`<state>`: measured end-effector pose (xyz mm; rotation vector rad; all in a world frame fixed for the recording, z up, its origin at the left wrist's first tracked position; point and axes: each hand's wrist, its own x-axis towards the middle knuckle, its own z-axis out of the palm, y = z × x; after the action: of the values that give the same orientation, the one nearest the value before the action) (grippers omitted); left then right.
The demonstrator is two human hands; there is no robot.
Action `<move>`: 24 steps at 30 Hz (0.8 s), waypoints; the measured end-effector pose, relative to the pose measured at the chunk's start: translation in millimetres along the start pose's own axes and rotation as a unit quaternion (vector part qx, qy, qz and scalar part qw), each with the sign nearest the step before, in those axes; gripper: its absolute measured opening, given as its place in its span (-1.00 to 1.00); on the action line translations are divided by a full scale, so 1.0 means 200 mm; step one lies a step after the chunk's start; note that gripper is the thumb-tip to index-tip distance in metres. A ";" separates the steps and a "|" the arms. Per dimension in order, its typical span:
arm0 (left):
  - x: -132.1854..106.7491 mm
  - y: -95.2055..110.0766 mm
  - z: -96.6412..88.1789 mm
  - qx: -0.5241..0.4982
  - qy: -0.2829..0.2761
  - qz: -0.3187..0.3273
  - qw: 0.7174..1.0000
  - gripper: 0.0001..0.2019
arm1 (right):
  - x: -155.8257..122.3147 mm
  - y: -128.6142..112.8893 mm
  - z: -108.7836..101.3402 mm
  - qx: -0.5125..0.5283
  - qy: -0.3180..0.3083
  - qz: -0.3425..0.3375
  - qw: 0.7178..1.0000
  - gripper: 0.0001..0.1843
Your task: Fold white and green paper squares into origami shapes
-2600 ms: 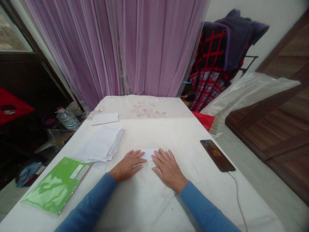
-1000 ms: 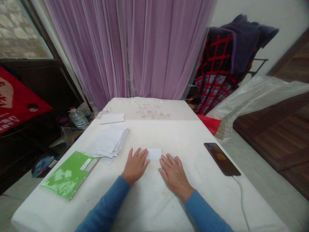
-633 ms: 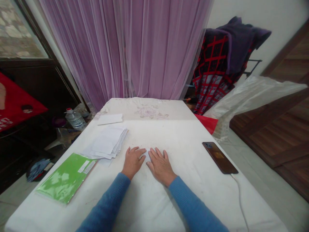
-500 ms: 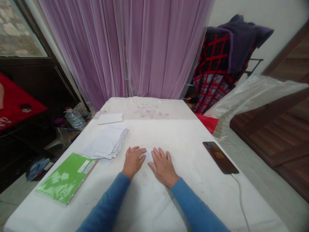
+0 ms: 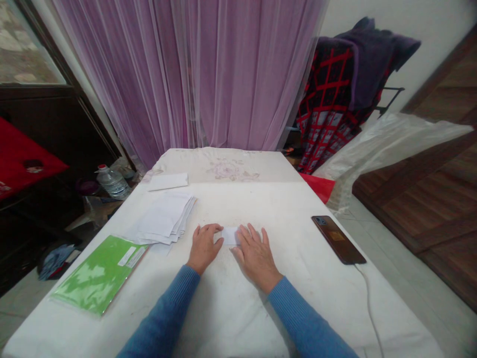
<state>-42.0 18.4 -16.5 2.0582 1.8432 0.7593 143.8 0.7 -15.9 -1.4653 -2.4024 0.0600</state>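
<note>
A small white piece of paper [image 5: 230,236] lies on the white-covered table between my two hands. My left hand [image 5: 203,248] has its fingers curled, and thumb and forefinger hold the paper's left end. Over the right end rests my right hand [image 5: 256,253], flat with its fingers stretched out. That end of the paper is hidden under the fingers. To the left is a loose stack of white paper sheets [image 5: 162,216], with a green plastic-wrapped packet [image 5: 99,276] nearer to me.
A folded white paper [image 5: 168,182] lies at the table's far left. On the right side is a brown phone [image 5: 338,239] with a white cable [image 5: 368,298]. Purple curtains [image 5: 238,74] hang behind the table [image 5: 276,204]. A water bottle [image 5: 113,183] stands beyond its left edge.
My right hand has slid slightly to the right, so more of the small paper shows between my hands. My left hand stays nearly in place. The view has shifted a little.
</note>
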 end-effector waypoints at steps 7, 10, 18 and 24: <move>0.00 0.00 -0.01 -0.002 -0.014 -0.005 1.000 -0.72 | -0.04 -0.03 0.05 0.022 -0.038 -0.057 0.997 -0.50; 0.00 -0.01 -0.01 -0.005 -0.025 -0.009 1.000 -0.69 | -0.07 0.00 0.03 0.020 -0.048 -0.047 0.998 -0.50; 0.01 -0.04 -0.03 -0.007 -0.061 -0.006 0.998 -0.58 | -0.14 0.05 -0.01 0.024 -0.058 -0.010 0.998 -0.48; 0.02 -0.06 -0.02 0.001 -0.082 -0.004 0.997 -0.46 | -0.13 0.06 -0.05 0.005 -0.028 0.004 1.000 -0.56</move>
<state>-53.9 22.9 -18.8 2.0466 1.7624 0.5661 167.9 -17.1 -16.2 -1.4878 -2.4382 0.1160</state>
